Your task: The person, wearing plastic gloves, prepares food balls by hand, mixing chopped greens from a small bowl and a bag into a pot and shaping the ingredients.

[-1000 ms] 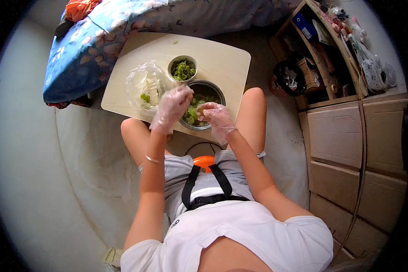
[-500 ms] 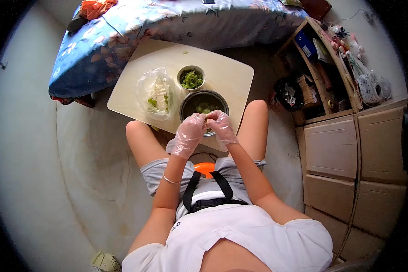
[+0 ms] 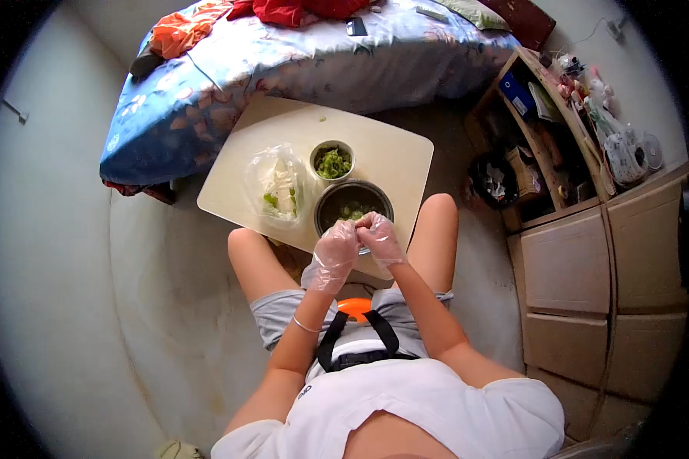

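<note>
Both hands wear clear plastic gloves and meet over the near rim of a dark metal pot (image 3: 324,200) with green pieces in it. My left hand (image 3: 335,252) is closed, its fingertips against those of my right hand (image 3: 380,239), which is closed too. Whatever they pinch is too small to make out. Behind the pot stands a white-rimmed bowl (image 3: 332,161) of green pieces. Left of it, a clear plastic bag (image 3: 278,187) holds something pale with some green bits.
These things stand on a small cream table (image 3: 383,145) between my knees. Beyond it is a bed (image 3: 283,65) with clothes and a phone. At the right are a wooden shelf (image 3: 547,145), a black-lined bin (image 3: 494,180) and brown boxes (image 3: 566,268).
My left hand has come from beside the bag to meet my right hand at the pot's near side. The view has shifted, showing more of the bed.
</note>
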{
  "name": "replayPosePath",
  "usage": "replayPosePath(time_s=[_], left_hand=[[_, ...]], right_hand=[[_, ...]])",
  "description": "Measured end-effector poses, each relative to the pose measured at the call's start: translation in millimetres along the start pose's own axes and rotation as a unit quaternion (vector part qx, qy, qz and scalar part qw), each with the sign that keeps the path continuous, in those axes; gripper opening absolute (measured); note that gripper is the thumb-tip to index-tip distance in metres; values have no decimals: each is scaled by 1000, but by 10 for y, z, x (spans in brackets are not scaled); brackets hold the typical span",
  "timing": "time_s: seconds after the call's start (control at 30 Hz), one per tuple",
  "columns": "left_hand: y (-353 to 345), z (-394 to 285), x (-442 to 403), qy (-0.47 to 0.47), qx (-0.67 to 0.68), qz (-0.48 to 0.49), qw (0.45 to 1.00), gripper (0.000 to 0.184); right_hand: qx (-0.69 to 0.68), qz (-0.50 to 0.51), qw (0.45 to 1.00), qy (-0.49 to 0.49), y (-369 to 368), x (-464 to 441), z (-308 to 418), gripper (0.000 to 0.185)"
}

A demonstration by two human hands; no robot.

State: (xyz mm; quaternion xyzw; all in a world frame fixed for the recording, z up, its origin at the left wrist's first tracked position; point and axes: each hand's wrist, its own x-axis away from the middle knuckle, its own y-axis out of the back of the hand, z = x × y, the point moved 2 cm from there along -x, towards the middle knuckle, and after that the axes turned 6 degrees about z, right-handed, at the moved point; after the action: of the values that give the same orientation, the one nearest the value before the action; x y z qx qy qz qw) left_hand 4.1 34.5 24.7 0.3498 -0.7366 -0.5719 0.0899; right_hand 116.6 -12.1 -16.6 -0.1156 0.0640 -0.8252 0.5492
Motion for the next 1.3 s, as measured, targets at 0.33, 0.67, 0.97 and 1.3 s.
replayPosePath(time_s=[0.33, 0.67, 0.97, 1.3], left_hand=[[-150, 95, 50, 13, 0, 32, 999, 25], [-151, 193, 74, 45, 183, -18, 982, 18], [-180, 396, 14, 210, 563, 86, 795, 15], [16, 412, -20, 226, 777, 104, 579, 19]], right_hand=[[5, 34, 999, -14, 87, -30, -171, 13], [36, 36, 998, -31, 102, -114, -351, 19], [-98, 102, 989, -30, 132, -131, -98, 15], [-118, 116, 986, -27, 59, -188, 101, 19]])
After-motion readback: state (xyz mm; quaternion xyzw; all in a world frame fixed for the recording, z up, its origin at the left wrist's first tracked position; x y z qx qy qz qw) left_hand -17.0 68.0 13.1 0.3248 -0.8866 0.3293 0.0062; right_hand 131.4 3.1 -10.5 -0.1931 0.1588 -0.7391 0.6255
